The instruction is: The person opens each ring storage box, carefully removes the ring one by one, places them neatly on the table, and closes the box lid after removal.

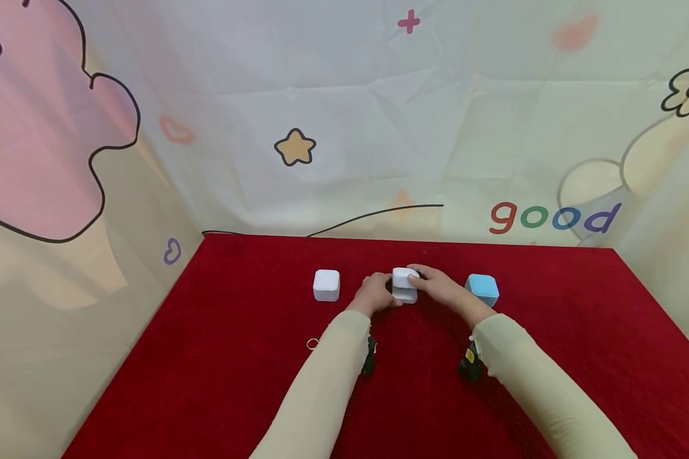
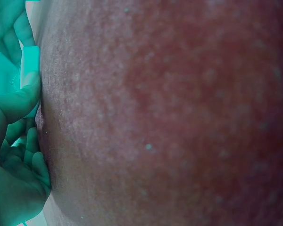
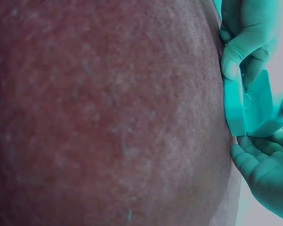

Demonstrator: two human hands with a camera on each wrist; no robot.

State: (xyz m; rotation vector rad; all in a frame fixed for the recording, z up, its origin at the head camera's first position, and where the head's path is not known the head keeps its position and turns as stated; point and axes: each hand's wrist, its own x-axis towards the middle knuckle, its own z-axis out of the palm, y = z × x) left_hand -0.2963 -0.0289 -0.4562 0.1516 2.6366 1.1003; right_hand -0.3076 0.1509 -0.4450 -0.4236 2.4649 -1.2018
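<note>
A small white box with rounded corners stands partly open on the red cloth in the head view. My left hand holds its base from the left, the thumb pressed on the front near the cloth. My right hand pinches the raised lid from the right, thumb in front. Between lid and base, the right wrist view shows a small coiled or beaded strand inside. In the left wrist view the left thumb lies across the base.
Left of the hands sits another white box, closed. A light-blue box stands just behind the right wrist. A thin pale ring lies on the red cloth beside the left sleeve. A printed curtain hangs behind the table.
</note>
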